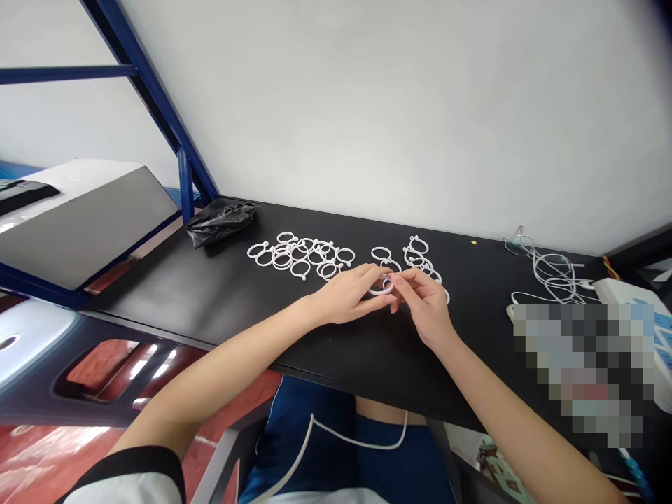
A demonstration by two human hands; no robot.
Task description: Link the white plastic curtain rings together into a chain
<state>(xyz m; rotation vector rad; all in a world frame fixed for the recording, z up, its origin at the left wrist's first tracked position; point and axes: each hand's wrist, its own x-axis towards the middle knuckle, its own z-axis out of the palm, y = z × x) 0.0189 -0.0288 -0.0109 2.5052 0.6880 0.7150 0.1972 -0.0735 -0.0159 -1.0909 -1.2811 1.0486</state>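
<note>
Between my two hands, a white curtain ring (376,292) is held just above the black tabletop. My left hand (346,294) has its fingers closed around the ring's left side, with the thumb along the near edge. My right hand (426,304) pinches at the ring's right side; the fingertips partly hide what is gripped there. A pile of similar rings with small eyelets (300,269) lies left of my hands. Just beyond my fingers are a couple of loose rings (381,250). Another group of rings (418,243) runs behind my right hand, partly covered by it.
A crumpled black plastic bag (220,222) sits at the table's back left corner. On the right lie coiled white cables (554,269), a white box (614,288) and a blurred-out object (577,371). The wall (367,126) borders the table (173,301) at the back.
</note>
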